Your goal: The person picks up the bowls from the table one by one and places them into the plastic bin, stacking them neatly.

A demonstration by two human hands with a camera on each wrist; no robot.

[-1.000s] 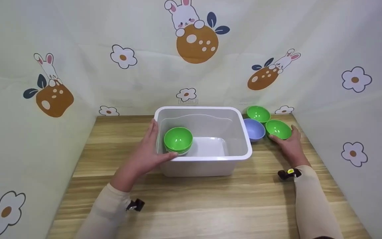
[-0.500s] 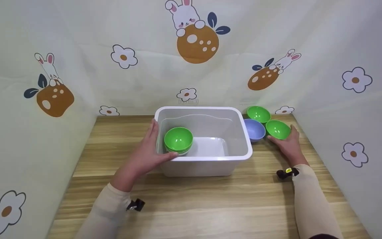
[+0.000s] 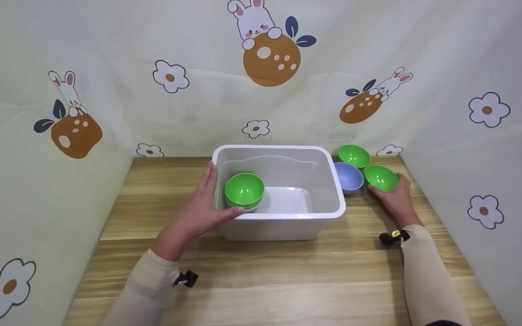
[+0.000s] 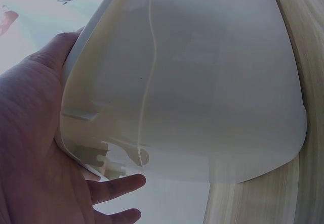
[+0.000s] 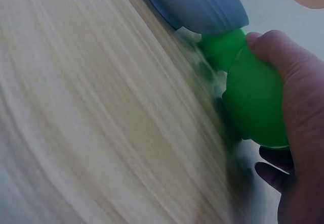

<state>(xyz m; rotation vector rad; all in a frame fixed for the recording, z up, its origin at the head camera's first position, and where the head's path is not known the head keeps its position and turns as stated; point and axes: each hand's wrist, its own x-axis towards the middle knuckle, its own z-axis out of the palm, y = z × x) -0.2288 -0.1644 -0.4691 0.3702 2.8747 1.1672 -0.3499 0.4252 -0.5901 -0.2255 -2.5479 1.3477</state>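
Note:
In the head view, my left hand (image 3: 190, 219) grips the left front corner of a white plastic tub (image 3: 288, 216), thumb over the front rim and fingers along the left side. The left wrist view shows the tub's outer wall (image 4: 217, 82) close up. Stacked green bowls (image 3: 244, 189) sit in the tub's left part. To the tub's right, my right hand (image 3: 396, 199) holds a green bowl (image 3: 381, 175) by its rim, thumb on the near side and fingers round the right. The right wrist view shows this held bowl (image 5: 255, 100) slightly tilted, close over the table.
A blue bowl (image 3: 350, 177) stands between the tub and the held bowl, with another green bowl (image 3: 355, 155) behind it near the back wall. Patterned cloth walls (image 3: 197, 117) enclose the wooden table (image 3: 261, 280) at the back and both sides.
My right hand and the green bowl in it have shifted only very slightly. The left hand, tub and other bowls stay as they were.

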